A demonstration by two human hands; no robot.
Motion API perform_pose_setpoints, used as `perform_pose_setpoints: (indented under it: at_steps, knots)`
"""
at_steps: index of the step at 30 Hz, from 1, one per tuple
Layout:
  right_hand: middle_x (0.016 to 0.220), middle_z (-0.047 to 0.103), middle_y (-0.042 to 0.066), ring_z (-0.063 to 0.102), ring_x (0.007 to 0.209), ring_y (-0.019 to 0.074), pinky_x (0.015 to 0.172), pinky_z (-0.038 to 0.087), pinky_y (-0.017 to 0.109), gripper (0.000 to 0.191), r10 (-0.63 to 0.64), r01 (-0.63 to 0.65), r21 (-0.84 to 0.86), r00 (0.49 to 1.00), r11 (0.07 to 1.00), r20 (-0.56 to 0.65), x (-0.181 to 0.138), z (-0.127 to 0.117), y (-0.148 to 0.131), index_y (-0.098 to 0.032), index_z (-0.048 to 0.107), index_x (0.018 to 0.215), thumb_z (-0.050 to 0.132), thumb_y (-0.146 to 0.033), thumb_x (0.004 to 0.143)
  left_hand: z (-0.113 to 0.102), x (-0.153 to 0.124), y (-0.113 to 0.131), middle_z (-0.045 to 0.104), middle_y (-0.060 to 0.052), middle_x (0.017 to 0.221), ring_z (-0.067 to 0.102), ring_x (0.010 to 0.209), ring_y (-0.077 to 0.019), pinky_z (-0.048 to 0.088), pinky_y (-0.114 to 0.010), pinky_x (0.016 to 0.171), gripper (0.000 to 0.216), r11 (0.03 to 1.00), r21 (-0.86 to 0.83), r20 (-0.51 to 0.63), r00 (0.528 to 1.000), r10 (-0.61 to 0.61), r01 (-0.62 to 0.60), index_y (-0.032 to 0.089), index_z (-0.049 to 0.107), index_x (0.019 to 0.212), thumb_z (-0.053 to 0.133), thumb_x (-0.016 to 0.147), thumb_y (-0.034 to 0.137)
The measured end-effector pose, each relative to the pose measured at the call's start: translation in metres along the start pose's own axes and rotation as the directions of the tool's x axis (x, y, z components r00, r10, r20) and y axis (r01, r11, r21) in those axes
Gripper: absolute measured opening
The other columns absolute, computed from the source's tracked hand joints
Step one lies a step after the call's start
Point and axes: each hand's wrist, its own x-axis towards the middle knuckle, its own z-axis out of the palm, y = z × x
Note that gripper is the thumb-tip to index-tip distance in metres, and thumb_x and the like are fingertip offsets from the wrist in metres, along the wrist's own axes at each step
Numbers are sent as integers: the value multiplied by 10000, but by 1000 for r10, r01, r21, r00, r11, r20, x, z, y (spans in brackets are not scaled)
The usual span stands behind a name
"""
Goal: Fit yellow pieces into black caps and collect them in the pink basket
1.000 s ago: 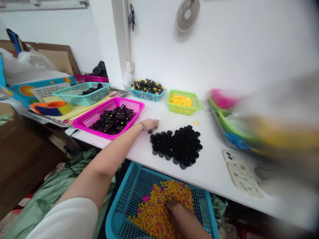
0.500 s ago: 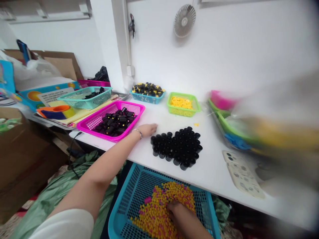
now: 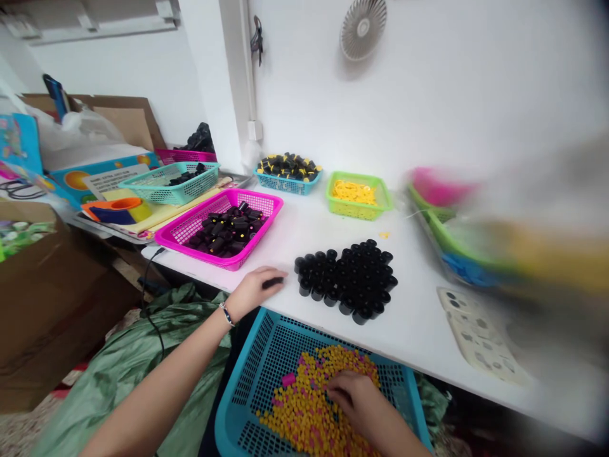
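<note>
My left hand (image 3: pixel 253 293), with a bracelet at its wrist, is closed around a small black cylinder (image 3: pixel 273 282) over the table's front edge. To its right a cluster of black cylinders (image 3: pixel 347 276) stands upright on the white table, packed side by side. Below the edge, a blue mesh basket (image 3: pixel 248 355) holds a heap of small yellow and pink pieces (image 3: pixel 304 406). My right hand (image 3: pixel 354 393) is at that heap with its fingers bent together. Whatever its fingertips may hold is hidden. One larger pink piece (image 3: pixel 288 379) lies on the heap's left side.
On the table, a magenta basket (image 3: pixel 219 260) contains black cylinders, some showing yellow or pink dots. Behind stand a blue basket (image 3: pixel 290 185) of black and yellow parts and a green basket (image 3: pixel 359 211) of yellow pieces. A patterned phone case (image 3: pixel 480 336) lies at right.
My left hand has come back from the table toward its front edge and now shows a black cylinder in its fingers. My right hand has risen slightly out of the small pieces.
</note>
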Motion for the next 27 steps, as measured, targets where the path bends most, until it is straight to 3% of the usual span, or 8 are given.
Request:
perform_pose_setpoints:
  at_steps: [5, 9, 12, 16, 20, 27]
  knots:
    - [858, 650, 23, 598, 810, 147, 753, 460, 255, 231, -187, 199, 37, 960, 979, -209, 19, -49, -54, -219, 656, 879, 426, -202, 891, 11, -6, 15, 676, -18, 956, 636, 923, -186, 479, -347, 898, 718, 977, -182, 57, 994, -98, 107, 261, 389, 1314, 722, 685, 353]
    - [911, 636, 33, 587, 851, 146, 781, 465, 271, 207, -334, 312, -121, 887, 942, -319, 59, -86, -86, -210, 651, 919, 445, -218, 893, 13, -4, 12, 683, -16, 931, 642, 898, -182, 479, -328, 875, 609, 972, -217, 57, 995, -81, 91, 238, 500, 1212, 733, 667, 378]
    - [909, 635, 50, 573, 892, 158, 786, 455, 270, 190, -421, 343, -294, 867, 892, -267, 95, -100, -96, -188, 673, 891, 485, -196, 867, 14, -5, 8, 684, -11, 962, 637, 911, -172, 474, -302, 876, 506, 973, -219, 56, 996, -67, 78, 231, 565, 1142, 713, 686, 394]
    - [821, 626, 55, 574, 824, 154, 708, 432, 247, 192, -407, 326, -417, 905, 848, -120, 122, -107, -98, -168, 681, 784, 497, -161, 837, 15, -6, 6, 685, -1, 982, 637, 915, -165, 471, -283, 874, 503, 973, -220, 62, 997, -53, 65, 239, 573, 1135, 714, 682, 404]
    - [774, 623, 31, 573, 757, 137, 639, 395, 227, 188, -410, 357, -402, 911, 843, -50, 128, -110, -97, -184, 672, 708, 513, -152, 804, 15, -6, 5, 691, -2, 931, 651, 874, -170, 481, -288, 842, 633, 969, -229, 57, 995, -79, 90, 241, 493, 1219, 727, 659, 422]
    - [650, 653, 9, 564, 593, 117, 561, 378, 236, 195, -356, 342, -314, 934, 886, 12, 139, -114, -102, -192, 698, 676, 533, -179, 780, 16, -6, 2, 687, 0, 912, 653, 865, -176, 481, -294, 827, 624, 973, -218, 50, 996, -71, 80, 246, 484, 1198, 734, 652, 416]
